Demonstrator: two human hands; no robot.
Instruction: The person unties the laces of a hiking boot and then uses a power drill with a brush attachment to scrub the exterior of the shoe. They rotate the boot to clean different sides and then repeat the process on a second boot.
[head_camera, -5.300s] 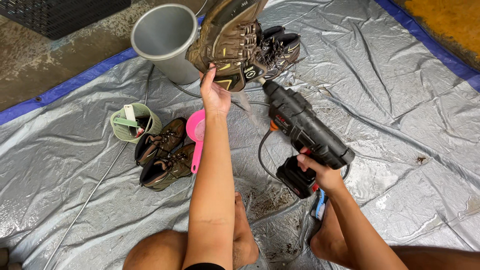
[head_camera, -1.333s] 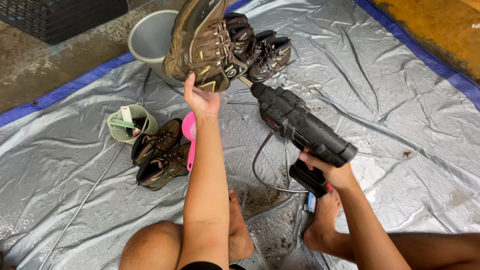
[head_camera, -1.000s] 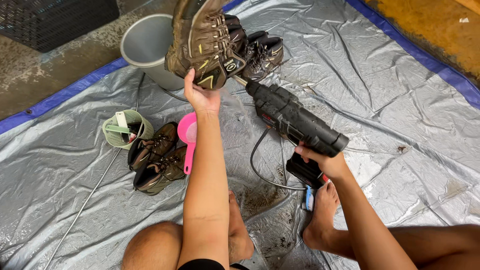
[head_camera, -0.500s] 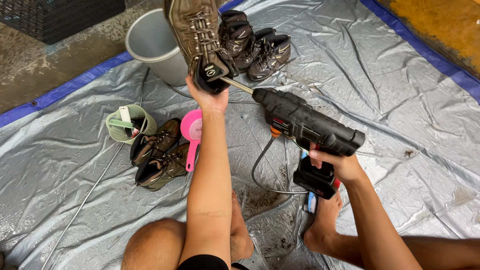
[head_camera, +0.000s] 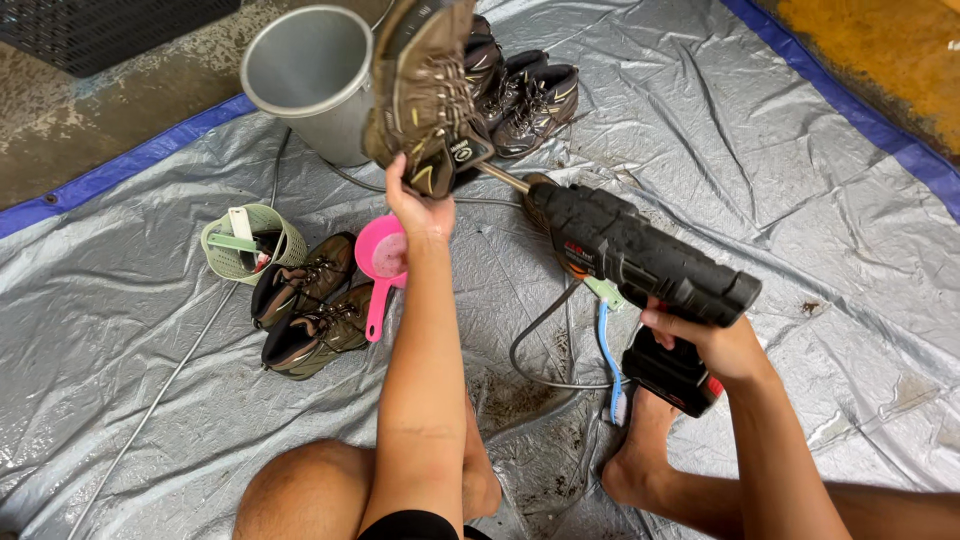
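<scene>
My left hand holds up a muddy brown hiking boot by its heel end, laces facing me. My right hand grips the handle of a black cordless spray gun. Its thin metal nozzle points at the held boot and nearly touches its tongue. A hose runs from the gun's base down to the tarp.
A grey metal bucket stands behind the boot. A dark pair of boots lies beside it. Another brown pair, a pink scoop, a green basket and a blue brush lie on the silver tarp.
I have turned the boot from sole-up to laces toward me and raised it. The spray gun has swung up and left until its nozzle meets the boot.
</scene>
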